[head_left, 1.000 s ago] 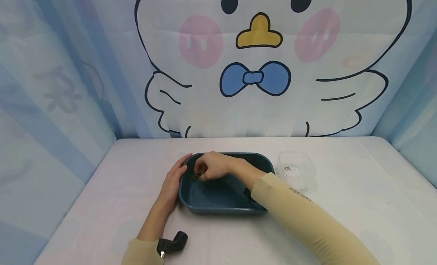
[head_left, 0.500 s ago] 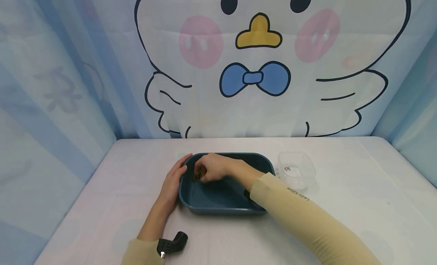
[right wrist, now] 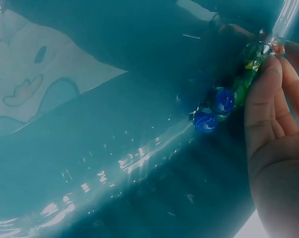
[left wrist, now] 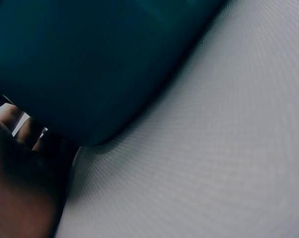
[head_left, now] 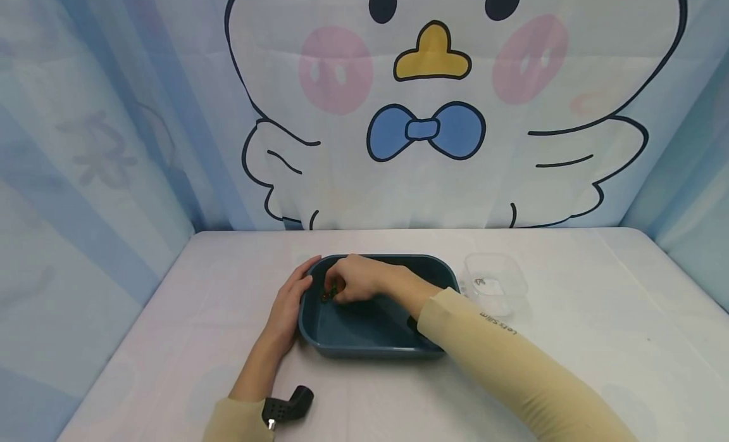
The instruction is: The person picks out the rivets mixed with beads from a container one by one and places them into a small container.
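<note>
A dark teal tray [head_left: 370, 331] stands on the table, with several glass marbles at its inner left end. Two blue swirled marbles [right wrist: 214, 110] show in the right wrist view, beside a cluster of green ones [right wrist: 246, 82]. My right hand [head_left: 355, 280] reaches across into the tray, its fingers curled down at the marbles. Between thumb and fingertips it pinches a reddish marble [right wrist: 278, 46], partly hidden by the fingers. My left hand [head_left: 285, 309] grips the tray's left side, thumb at the rim and fingers along the outer wall, which hides part of them in the left wrist view.
Just right of the tray stands a clear plastic box [head_left: 509, 284] with something small and shiny inside. The table [head_left: 598, 328] has a white cloth, and a printed curtain [head_left: 421, 195] hangs behind it. Bright glints and reflections cover the tray's inside.
My right hand has dipped very slightly and its wrist has edged left; the marbles at its fingertips have shifted a little. The left hand and the tray have not moved.
</note>
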Demonstrator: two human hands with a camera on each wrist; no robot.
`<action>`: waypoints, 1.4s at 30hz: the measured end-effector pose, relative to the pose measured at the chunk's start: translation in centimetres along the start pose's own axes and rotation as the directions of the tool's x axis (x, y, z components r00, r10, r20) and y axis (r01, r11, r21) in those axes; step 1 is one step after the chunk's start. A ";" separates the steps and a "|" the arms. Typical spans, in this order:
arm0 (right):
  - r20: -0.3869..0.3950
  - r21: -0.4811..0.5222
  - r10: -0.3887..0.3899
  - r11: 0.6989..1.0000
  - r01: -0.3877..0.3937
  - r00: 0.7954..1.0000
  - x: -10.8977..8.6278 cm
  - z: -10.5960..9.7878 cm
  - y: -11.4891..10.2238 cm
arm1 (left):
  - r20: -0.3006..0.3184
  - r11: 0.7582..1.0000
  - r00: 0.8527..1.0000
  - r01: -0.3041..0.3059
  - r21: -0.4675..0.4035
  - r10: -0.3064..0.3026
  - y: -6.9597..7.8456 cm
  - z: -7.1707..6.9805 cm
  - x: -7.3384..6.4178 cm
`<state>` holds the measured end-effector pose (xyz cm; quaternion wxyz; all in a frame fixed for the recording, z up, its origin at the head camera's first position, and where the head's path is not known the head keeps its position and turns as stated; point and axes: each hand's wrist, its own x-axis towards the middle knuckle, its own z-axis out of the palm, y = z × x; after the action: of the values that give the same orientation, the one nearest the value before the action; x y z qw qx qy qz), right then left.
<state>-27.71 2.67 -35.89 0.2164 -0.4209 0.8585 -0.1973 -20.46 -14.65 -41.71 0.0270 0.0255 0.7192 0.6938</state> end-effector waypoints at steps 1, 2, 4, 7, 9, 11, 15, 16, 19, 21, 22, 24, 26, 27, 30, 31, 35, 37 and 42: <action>0.001 -0.002 -0.003 1.000 0.003 1.000 0.0 0.0 0.0 | 0.000 1.000 1.000 0.001 0.001 -0.001 0.0 0.0 0.0; 0.002 -0.003 -0.005 1.000 0.005 1.000 0.0 0.0 0.0 | -0.002 1.000 1.000 0.002 0.002 -0.002 0.0 0.0 0.0; 0.003 -0.011 -0.011 1.000 0.011 1.000 0.0 0.0 -0.1 | -0.003 1.000 1.000 0.004 0.006 -0.004 0.1 0.0 0.0; 0.006 -0.020 -0.010 1.000 0.010 1.000 0.0 0.0 -0.1 | -0.006 1.000 1.000 0.004 0.010 -0.004 0.1 0.0 0.0; 0.004 -0.026 -0.008 1.000 0.008 1.000 -0.1 0.0 -0.1 | -0.007 1.000 1.000 0.005 0.013 -0.005 0.1 0.0 0.0; 0.006 -0.025 -0.002 1.000 0.002 1.000 -0.1 0.0 -0.1 | -0.008 1.000 1.000 0.006 0.014 -0.006 0.1 0.1 0.0; 0.013 -0.027 -0.012 1.000 0.012 1.000 -0.1 0.1 -0.2 | -0.010 1.000 1.000 0.007 0.019 -0.007 0.1 0.1 0.0; 0.017 -0.031 -0.015 0.999 0.015 1.000 -0.1 0.1 -0.2 | -0.010 1.000 1.000 0.008 0.019 -0.008 0.1 0.1 0.0; 0.029 -0.045 -0.020 0.999 0.021 0.999 -0.1 0.1 -0.3 | -0.010 1.000 1.000 0.011 0.014 -0.011 0.1 0.1 0.0; 0.037 -0.057 -0.021 0.998 0.024 0.999 -0.1 0.2 -0.3 | -0.010 1.000 1.000 0.012 0.007 -0.012 0.1 0.1 0.0; 0.040 -0.062 -0.021 0.998 0.023 0.999 0.0 0.2 -0.3 | -0.009 1.000 1.000 0.012 0.003 -0.012 0.1 0.1 0.0; 0.041 -0.068 -0.021 0.997 0.024 0.999 0.0 0.2 -0.4 | -0.009 1.000 1.000 0.010 -0.002 -0.010 0.1 0.1 0.0; 0.039 -0.074 -0.022 0.997 0.025 0.999 0.1 0.2 -0.4 | -0.009 1.000 1.000 0.008 -0.004 -0.008 0.1 0.1 0.0; 0.036 -0.078 -0.023 0.997 0.026 0.999 0.1 0.3 -0.4 | -0.009 1.000 1.000 0.008 -0.005 -0.008 0.1 0.1 0.0; 0.023 -0.087 -0.027 0.996 0.028 0.999 0.1 0.3 -0.5 | -0.006 1.000 1.000 0.005 -0.006 -0.005 0.1 0.1 0.0; 0.019 -0.088 -0.030 0.996 0.031 0.999 0.1 0.3 -0.5 | -0.004 1.000 1.000 0.004 -0.006 -0.004 0.1 0.1 0.0; 0.010 -0.075 -0.038 0.996 0.038 0.999 0.1 0.4 -0.5 | -0.002 1.000 1.000 0.003 -0.004 -0.003 0.1 0.1 0.0; 0.013 -0.060 -0.039 0.997 0.039 0.999 0.1 0.5 -0.6 | -0.004 1.000 1.000 0.005 -0.001 -0.005 0.1 0.1 0.0; 0.031 -0.014 -0.030 0.999 0.031 0.999 0.1 0.6 -0.7 | -0.003 1.000 1.000 0.004 -0.002 -0.004 0.1 0.1 -0.1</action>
<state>-26.99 2.08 -36.01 0.2234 -0.4385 0.8500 -0.1878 -20.39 -14.57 -41.64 0.0274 0.0231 0.7186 0.6945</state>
